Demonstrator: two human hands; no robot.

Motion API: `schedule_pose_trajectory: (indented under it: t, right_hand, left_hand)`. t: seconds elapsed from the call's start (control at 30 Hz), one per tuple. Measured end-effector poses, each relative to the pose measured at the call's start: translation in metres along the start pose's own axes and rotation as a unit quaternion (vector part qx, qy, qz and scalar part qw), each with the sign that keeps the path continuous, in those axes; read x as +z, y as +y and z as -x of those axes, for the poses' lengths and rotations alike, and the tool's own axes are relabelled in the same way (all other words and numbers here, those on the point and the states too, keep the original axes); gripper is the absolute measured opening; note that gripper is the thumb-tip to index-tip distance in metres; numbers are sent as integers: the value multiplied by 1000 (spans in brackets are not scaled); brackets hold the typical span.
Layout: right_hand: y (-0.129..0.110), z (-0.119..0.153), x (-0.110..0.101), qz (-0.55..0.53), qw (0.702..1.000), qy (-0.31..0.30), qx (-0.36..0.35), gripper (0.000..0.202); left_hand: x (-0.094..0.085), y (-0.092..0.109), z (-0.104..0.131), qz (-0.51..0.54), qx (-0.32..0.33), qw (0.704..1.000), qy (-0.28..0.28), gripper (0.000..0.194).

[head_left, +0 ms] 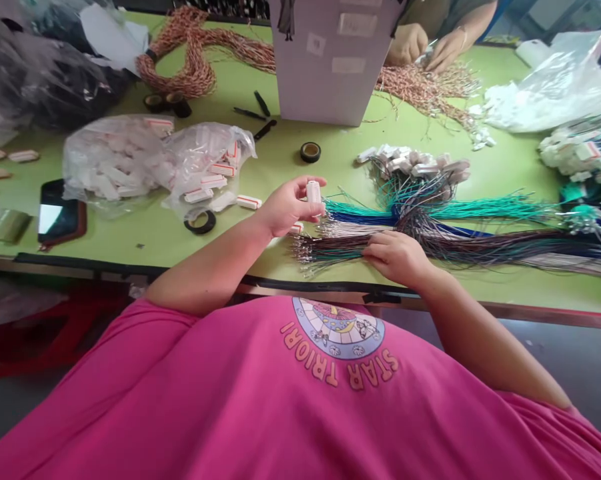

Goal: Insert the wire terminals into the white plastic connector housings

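My left hand [291, 205] holds a small white plastic housing [313, 192] upright between thumb and fingers, near the left ends of the wire bundles. My right hand [394, 256] lies over the dark brown wires [330, 248], its fingers pinched together at them; whether a single wire is between the fingertips is too small to tell. Behind it run blue wires [357, 219] and green wires [490, 208]. A bunch of wires with white housings [425, 163] on their ends lies across these bundles.
Bags of white housings [115, 163], a phone [60, 212] and black tape rolls [200, 221] [310, 152] are on the green table [250, 257]. A grey box [325, 73] stands behind. Another person's hands [427, 50] work at twisted wires.
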State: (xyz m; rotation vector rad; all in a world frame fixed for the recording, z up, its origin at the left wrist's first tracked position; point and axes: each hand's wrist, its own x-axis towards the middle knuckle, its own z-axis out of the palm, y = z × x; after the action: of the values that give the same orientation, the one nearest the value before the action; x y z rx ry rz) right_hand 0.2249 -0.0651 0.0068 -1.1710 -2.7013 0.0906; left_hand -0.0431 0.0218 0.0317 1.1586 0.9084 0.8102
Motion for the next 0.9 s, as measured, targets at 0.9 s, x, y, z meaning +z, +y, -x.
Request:
schedule_pose_trajectory:
  t: [0.9]
  right_hand:
    - [-6, -72, -9, -423, 874, 88, 222, 17]
  left_hand:
    - [8, -4, 4, -2, -89, 992, -85, 54]
